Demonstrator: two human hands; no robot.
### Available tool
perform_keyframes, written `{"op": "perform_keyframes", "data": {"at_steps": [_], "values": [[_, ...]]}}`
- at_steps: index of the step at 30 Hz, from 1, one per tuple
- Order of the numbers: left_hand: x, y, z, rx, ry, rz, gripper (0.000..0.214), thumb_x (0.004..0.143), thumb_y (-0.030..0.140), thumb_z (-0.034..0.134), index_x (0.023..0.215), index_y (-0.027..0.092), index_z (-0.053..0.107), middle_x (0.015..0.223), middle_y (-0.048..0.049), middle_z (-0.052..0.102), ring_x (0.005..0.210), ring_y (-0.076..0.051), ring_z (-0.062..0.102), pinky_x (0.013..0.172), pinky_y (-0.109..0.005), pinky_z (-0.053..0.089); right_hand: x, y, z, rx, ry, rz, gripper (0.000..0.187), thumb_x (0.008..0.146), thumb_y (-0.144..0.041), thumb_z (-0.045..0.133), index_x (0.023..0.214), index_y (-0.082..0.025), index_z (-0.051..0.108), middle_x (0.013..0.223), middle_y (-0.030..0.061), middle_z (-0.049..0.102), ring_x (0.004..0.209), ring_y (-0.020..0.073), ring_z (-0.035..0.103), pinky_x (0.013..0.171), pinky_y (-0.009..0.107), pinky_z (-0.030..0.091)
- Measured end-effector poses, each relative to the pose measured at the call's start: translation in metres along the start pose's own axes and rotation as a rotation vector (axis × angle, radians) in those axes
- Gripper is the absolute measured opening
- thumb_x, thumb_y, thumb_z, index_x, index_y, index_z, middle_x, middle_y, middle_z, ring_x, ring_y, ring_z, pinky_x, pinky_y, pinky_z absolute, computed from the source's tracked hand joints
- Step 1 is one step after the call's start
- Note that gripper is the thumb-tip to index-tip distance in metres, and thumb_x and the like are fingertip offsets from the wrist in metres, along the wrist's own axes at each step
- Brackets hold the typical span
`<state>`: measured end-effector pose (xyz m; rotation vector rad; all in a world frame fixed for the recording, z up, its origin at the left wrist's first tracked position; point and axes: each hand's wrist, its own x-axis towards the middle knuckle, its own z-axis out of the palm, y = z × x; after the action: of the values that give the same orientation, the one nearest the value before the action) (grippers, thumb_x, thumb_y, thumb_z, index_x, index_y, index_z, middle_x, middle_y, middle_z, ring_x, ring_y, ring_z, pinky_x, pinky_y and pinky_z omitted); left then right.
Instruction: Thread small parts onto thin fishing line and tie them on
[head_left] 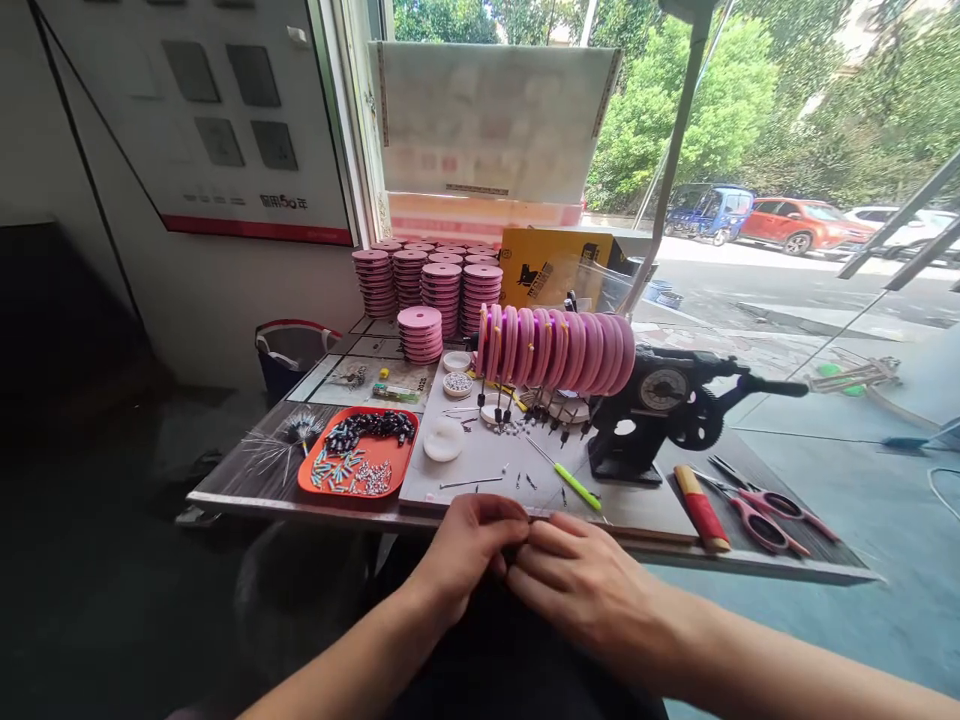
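My left hand (466, 548) and my right hand (583, 585) meet just in front of the table's near edge (450, 520), fingertips pinched together on something too small to make out. Beyond them on a white mat (495, 470) lie small pins, a green-handled tool (571, 483) and a white disc (444, 440). A black hand-crank winder (660, 410) carries a row of pink spools (555, 348) on its shaft.
An orange tray (356, 462) of beads and small parts sits at the left. Stacks of pink spools (427, 285) stand at the back, with a yellow box (551, 265) beside them. Pink scissors (765, 515) and a red-handled tool (701, 508) lie at the right. A bin (289, 350) stands beside the table.
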<state>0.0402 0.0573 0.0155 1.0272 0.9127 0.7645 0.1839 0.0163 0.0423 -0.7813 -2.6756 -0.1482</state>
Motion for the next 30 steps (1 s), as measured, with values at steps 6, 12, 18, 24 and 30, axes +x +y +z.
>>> {"op": "perform_keyframes", "data": {"at_steps": [6,12,18,24,30], "values": [[-0.005,-0.017,-0.003,0.884,0.388,0.973,0.017,0.077,0.009,0.051,0.071,0.016,0.066,0.077,-0.0044,0.057,0.057,-0.011,0.053,0.053,-0.022,0.043,0.036,0.027,-0.019,0.841,0.137,0.6,0.012,0.08,-0.018,0.054,0.07,-0.015,0.06,0.064,-0.0006,0.058,0.061,0.0124,0.052,0.059,0.022,0.041],[-0.005,-0.017,-0.007,1.172,0.403,1.198,0.019,0.078,0.005,0.052,0.08,0.015,0.067,0.085,-0.0115,0.069,0.071,-0.019,0.065,0.064,-0.026,0.047,0.07,0.06,-0.001,1.018,-0.038,0.652,0.009,0.07,-0.016,0.057,0.062,-0.013,0.058,0.054,-0.0024,0.055,0.051,0.0106,0.049,0.05,0.02,0.04],[-0.006,-0.008,0.003,0.109,0.116,0.216,0.013,0.065,0.007,0.065,0.057,0.016,0.067,0.058,-0.0013,0.063,0.05,-0.008,0.049,0.046,-0.016,0.036,0.026,0.035,-0.016,0.705,0.089,0.588,0.007,0.078,-0.015,0.054,0.08,-0.015,0.061,0.074,0.0028,0.06,0.068,0.0151,0.05,0.062,0.026,0.04],[0.001,-0.013,0.013,-0.461,-0.02,-0.418,0.005,0.057,0.006,0.066,0.057,0.012,0.065,0.059,-0.0014,0.064,0.038,-0.001,0.04,0.033,-0.008,0.027,-0.043,0.005,0.009,-0.14,0.293,0.054,0.03,0.092,-0.007,0.033,0.087,-0.011,0.062,0.067,0.0049,0.061,0.058,0.0155,0.045,0.056,0.03,0.034],[-0.006,-0.014,0.023,-0.538,0.004,-0.51,0.004,0.059,0.003,0.068,0.058,0.008,0.066,0.062,-0.0035,0.065,0.044,-0.002,0.05,0.033,-0.007,0.028,-0.053,-0.001,0.037,-0.155,0.4,0.111,0.028,0.091,-0.007,0.036,0.081,-0.01,0.063,0.057,0.0024,0.056,0.053,0.0146,0.041,0.053,0.03,0.033]]}}
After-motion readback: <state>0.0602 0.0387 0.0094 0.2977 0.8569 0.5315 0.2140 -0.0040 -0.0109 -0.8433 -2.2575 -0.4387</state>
